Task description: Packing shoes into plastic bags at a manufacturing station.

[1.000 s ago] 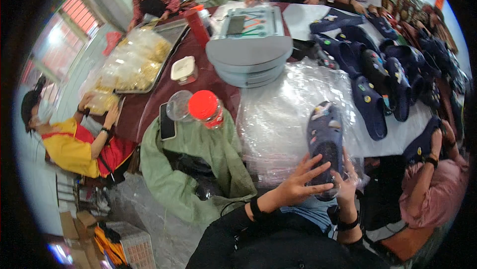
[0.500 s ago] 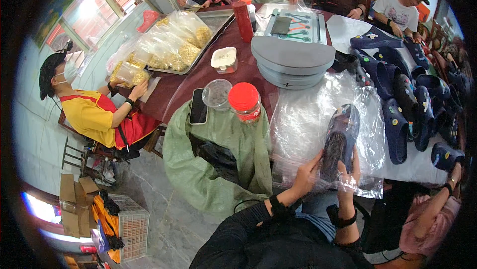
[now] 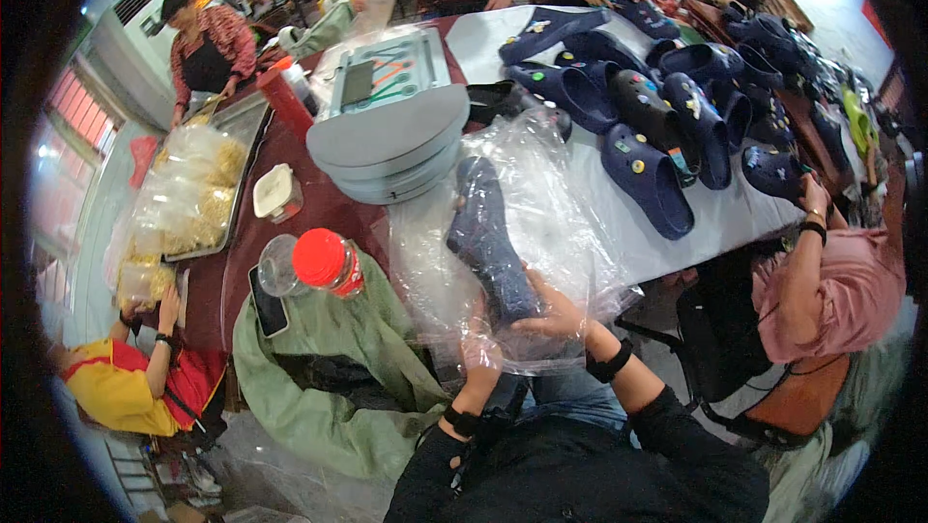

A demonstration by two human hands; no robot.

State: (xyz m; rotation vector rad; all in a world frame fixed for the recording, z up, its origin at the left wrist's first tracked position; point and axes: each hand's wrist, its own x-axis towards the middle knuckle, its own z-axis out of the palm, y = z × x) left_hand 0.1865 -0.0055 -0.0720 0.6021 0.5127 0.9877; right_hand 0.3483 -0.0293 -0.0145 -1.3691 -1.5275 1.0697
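Observation:
A dark navy clog [image 3: 495, 252] lies turned on its side or sole, toe pointing away, within a crinkled clear plastic bag [image 3: 570, 223]. My right hand [image 3: 553, 312] grips its near end from the right, thumb and fingers around it. At the near edge of the plastic, my left hand [image 3: 480, 344] is closed on the film beside the clog; its fingertips partly show through the plastic. More clear bags lie stacked under the clog, and I cannot tell where one ends and another begins.
A grey machine [image 3: 391, 136] stands beyond the bags. Navy clogs [image 3: 648, 180] with small charms crowd the white sheet at right. A red-lidded jar [image 3: 327, 260], phone [image 3: 269, 301] and green sack [image 3: 348, 330] are at left. A co-worker in pink [image 3: 822, 291] sits close on the right.
The view has swung to the right. The clog has been turned over from its open top to its side or sole, and my right hand has shifted to its near end.

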